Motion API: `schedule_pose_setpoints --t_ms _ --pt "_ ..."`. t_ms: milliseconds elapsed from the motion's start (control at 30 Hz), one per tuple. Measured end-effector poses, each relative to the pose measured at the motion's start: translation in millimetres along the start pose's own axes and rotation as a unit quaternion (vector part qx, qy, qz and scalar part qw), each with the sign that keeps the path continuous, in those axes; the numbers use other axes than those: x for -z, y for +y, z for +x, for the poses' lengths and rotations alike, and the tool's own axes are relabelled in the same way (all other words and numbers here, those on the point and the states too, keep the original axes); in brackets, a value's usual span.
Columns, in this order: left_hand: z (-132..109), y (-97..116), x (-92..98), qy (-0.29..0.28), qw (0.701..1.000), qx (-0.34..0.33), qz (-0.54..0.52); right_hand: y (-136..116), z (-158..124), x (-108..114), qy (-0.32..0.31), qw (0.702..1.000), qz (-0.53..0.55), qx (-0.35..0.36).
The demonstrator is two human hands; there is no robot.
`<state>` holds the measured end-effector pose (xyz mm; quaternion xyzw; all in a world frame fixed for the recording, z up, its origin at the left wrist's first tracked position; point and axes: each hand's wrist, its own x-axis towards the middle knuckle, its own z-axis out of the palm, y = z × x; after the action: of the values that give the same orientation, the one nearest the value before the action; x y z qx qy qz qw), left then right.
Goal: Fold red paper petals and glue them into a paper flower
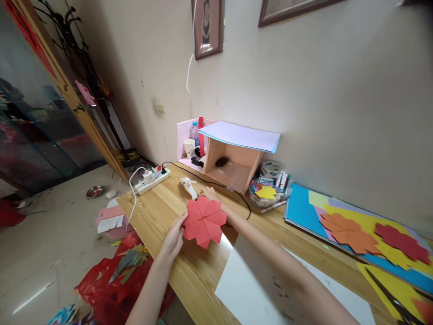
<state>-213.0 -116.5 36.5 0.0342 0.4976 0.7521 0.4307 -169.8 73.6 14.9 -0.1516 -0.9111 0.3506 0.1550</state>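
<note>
A red paper flower (204, 221) with pointed petals and crease lines is held up over the wooden table. My left hand (174, 237) pinches its left edge, thumb in front. My right hand (210, 195) reaches behind the flower, near a white glue gun (188, 187) that rests on the table; its fingers are partly hidden and small, so their grip is unclear. Under my right forearm lies a white sheet (233, 280) with dark marks.
A white power strip (153, 181) sits at the table's left end. Behind stand a cardboard shelf (250, 174) and a basket of markers (267, 201). Coloured paper (299, 203), orange and red cut flowers and scissors (392, 298) lie right. A red bag (104, 280) is on the floor.
</note>
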Motion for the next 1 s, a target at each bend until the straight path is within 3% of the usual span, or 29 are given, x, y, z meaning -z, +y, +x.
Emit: schedule_pose_setpoints --t_ms 133,267,367,433,467,567,667,833,1000 --pt "2 -15 -37.8 -0.116 0.990 0.057 0.060 24 -96 69 0.011 0.999 0.013 -0.036" --pt "11 -46 -83.3 -0.209 0.965 0.125 0.098 46 -211 144 0.041 0.986 0.046 -0.156" --pt "18 -76 -124.6 -0.246 0.944 0.191 0.107 66 -280 188 0.197 0.943 -0.007 -0.268" --pt "19 -96 -152.9 -0.255 0.932 0.229 0.119 83 -313 210 0.330 0.868 -0.065 -0.365" --pt "17 -106 -165.9 -0.256 0.926 0.245 0.126 93 -326 219 0.362 0.841 -0.081 -0.394" --pt "8 -131 -195.1 -0.262 0.908 0.300 0.127 119 -346 236 0.400 0.789 -0.095 -0.456" --pt "1 -150 -207.1 -0.271 0.896 0.335 0.109 141 -343 239 0.402 0.770 -0.089 -0.488" --pt "4 -166 -203.1 -0.287 0.900 0.316 0.084 165 -321 237 0.398 0.749 -0.065 -0.526" --pt "13 -165 -196.4 -0.319 0.898 0.302 0.036 175 -317 236 0.417 0.736 -0.033 -0.532"
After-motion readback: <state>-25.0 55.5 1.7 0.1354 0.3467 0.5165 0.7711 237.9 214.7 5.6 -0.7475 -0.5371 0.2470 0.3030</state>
